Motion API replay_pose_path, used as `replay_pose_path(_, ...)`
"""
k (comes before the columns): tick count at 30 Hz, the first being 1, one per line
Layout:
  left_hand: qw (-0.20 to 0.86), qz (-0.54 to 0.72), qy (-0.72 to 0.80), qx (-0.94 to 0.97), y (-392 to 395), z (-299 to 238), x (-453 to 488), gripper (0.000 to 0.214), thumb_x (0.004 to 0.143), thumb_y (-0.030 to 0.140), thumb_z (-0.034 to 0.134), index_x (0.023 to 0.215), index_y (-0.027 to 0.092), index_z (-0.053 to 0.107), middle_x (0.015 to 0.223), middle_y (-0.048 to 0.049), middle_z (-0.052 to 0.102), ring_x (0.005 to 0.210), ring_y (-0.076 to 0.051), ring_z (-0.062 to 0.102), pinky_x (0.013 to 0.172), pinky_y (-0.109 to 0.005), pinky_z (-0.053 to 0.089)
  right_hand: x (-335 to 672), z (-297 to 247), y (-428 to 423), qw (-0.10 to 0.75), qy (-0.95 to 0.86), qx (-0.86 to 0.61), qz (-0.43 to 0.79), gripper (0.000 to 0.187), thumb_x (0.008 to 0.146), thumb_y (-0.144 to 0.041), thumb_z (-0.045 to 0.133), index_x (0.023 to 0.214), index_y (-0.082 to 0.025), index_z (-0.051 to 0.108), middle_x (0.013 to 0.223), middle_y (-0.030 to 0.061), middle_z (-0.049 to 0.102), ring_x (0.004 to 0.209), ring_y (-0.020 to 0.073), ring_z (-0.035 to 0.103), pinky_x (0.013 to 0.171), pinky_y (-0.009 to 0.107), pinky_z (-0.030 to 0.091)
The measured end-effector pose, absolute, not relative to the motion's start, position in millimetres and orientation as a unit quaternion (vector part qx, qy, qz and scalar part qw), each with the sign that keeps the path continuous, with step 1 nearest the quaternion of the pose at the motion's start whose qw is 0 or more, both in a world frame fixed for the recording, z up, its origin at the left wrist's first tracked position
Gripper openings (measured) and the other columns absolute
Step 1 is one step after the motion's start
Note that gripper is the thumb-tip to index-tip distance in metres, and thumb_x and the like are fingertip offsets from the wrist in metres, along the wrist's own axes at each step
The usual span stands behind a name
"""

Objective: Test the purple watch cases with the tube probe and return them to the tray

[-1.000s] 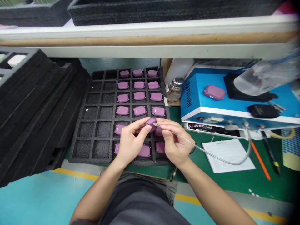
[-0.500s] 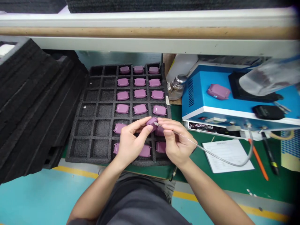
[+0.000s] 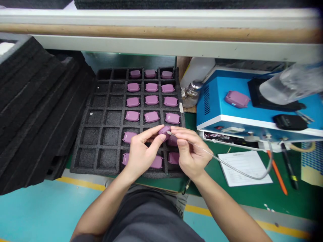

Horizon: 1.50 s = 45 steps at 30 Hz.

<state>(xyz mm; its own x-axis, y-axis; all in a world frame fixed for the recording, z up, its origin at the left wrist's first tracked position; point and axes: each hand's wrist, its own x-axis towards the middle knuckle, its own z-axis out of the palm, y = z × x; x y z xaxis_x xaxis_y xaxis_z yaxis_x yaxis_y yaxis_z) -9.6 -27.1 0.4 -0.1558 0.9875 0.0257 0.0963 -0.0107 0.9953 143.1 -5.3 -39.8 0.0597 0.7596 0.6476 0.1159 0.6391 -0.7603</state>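
My left hand (image 3: 141, 153) pinches a small purple plastic housing (image 3: 164, 130) between thumb and forefinger, above the near rows of a black foam tray (image 3: 101, 134). My right hand (image 3: 190, 153) is closed on a thin metal-tipped probe on a grey tube (image 3: 237, 169), its tip touching the housing's right side. Several more purple housings fill the tray's three right-hand columns; the left columns are bare foam cells. The tube runs right to a blue machine (image 3: 214, 111).
Another purple housing (image 3: 237, 99) lies on the blue machine, beside a black pad and a clear plastic bag. Stacked black foam trays (image 3: 32, 111) stand at the left. A paper sheet (image 3: 243, 166), an orange pen and a black pen lie on the green mat. A metal-capped bottle (image 3: 190, 94) stands behind the tray.
The view has shifted slightly, so the scene sits a little lower and to the right. Both hands hold the housing and probe together as before.
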Motion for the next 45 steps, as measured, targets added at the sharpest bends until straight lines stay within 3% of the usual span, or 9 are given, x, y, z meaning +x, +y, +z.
replay_pose_path(22, 0.363, 0.491, 0.592, 0.527, -19, 1, -14, 0.037, 0.089, 0.045, 0.08, 0.118, 0.022, 0.084, 0.119, -0.007, 0.083, 0.098, -0.026, 0.082, 0.087, -0.034, 0.068, 141, -32, 5, 0.645, -0.643, -0.339, 0.237, 0.013, 0.102, -0.022, 0.062, 0.103, -0.025, 0.075, 0.099, 0.0062, 0.083, 0.101, 0.0227, 0.081, 0.091, 0.043, 0.068)
replay_pose_path(28, 0.365, 0.488, 0.594, 0.525, -20, 0, -14, 0.039, 0.09, 0.045, 0.08, 0.12, 0.021, 0.084, 0.12, -0.008, 0.082, 0.099, -0.026, 0.082, 0.089, -0.035, 0.068, 141, -32, 4, 0.654, -0.637, -0.315, 0.259, 0.018, 0.099, -0.014, 0.064, 0.107, -0.024, 0.076, 0.103, 0.0071, 0.083, 0.104, 0.0218, 0.08, 0.094, 0.041, 0.066)
replay_pose_path(45, 0.359, 0.491, 0.593, 0.528, -21, 0, -13, 0.039, 0.09, 0.043, 0.079, 0.12, 0.019, 0.084, 0.118, -0.0093, 0.083, 0.097, -0.026, 0.082, 0.089, -0.035, 0.068, 141, -31, 4, 0.648, -0.64, -0.329, 0.251, 0.017, 0.099, -0.016, 0.064, 0.105, -0.025, 0.076, 0.102, 0.0071, 0.083, 0.101, 0.022, 0.08, 0.091, 0.042, 0.068)
